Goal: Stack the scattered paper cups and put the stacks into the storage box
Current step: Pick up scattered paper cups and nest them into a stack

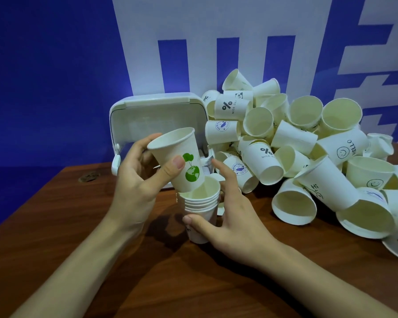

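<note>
My left hand (136,180) grips a white paper cup with a green globe print (177,157), tilted, its base dipping into the top of a stack of several nested cups (200,203). My right hand (228,216) holds that stack upright on the wooden table, thumb in front and fingers behind. The white storage box (156,113) stands just behind my hands with its lid raised; its inside is mostly hidden by the cup and my hands. A big heap of scattered paper cups (296,143) lies to the right.
The brown wooden table (67,214) ends at the left, with a small round fitting (89,176) near that edge. A blue and white wall stands close behind the box and the heap. Loose cups reach the right border of the view.
</note>
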Tool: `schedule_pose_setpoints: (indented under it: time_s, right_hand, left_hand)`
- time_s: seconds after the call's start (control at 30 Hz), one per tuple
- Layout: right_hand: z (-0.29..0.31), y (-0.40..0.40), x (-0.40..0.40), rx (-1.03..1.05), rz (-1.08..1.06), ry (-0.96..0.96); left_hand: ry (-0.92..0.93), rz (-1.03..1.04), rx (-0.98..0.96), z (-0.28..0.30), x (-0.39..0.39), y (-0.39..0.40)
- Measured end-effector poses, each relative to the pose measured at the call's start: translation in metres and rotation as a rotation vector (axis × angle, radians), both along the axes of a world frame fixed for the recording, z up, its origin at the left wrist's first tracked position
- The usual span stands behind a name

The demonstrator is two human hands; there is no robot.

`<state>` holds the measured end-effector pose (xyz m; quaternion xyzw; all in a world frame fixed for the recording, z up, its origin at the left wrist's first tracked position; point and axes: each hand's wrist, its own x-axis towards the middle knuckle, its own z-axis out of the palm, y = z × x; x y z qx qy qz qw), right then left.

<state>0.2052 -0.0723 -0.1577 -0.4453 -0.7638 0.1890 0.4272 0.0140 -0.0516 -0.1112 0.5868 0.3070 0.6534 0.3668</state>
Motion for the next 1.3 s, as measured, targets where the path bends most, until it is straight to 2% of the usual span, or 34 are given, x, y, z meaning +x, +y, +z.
schedule_pose_setpoints:
  time_s: [0.33,0.57,0.7,0.9,1.07,1.17,1.23,1.3]
  right_hand:
    - [0.001,0.001,0.000,0.021,0.013,-0.001]
    - [-0.001,0.003,0.001,0.036,0.032,0.048]
    - [-0.001,0.003,0.004,0.024,0.016,0.039]
    - [0.000,0.003,0.003,0.134,-0.055,-0.086]
    - [0.010,0.000,0.019,0.100,0.053,-0.010]
    - [0.014,0.007,0.033,0.175,-0.037,0.112]
    - [0.012,0.015,0.035,0.187,-0.201,0.021]
    - [0.006,0.023,0.035,0.232,-0.342,-0.238]
  left_hand:
    - [-0.015,0.007,0.008,-0.004,0.008,-0.003]
    - [0.451,0.108,0.084,-0.028,0.006,-0.003]
    - [0.376,0.061,0.012,-0.044,0.010,-0.006]
    - [0.283,0.078,-0.038,-0.054,0.026,-0.011]
    - [0.260,0.065,-0.026,-0.058,0.028,-0.012]
    - [0.230,0.107,-0.008,-0.059,0.026,-0.011]
    - [0.203,0.155,0.004,-0.059,0.024,-0.009]
    - [0.189,0.175,0.001,-0.059,0.022,-0.007]
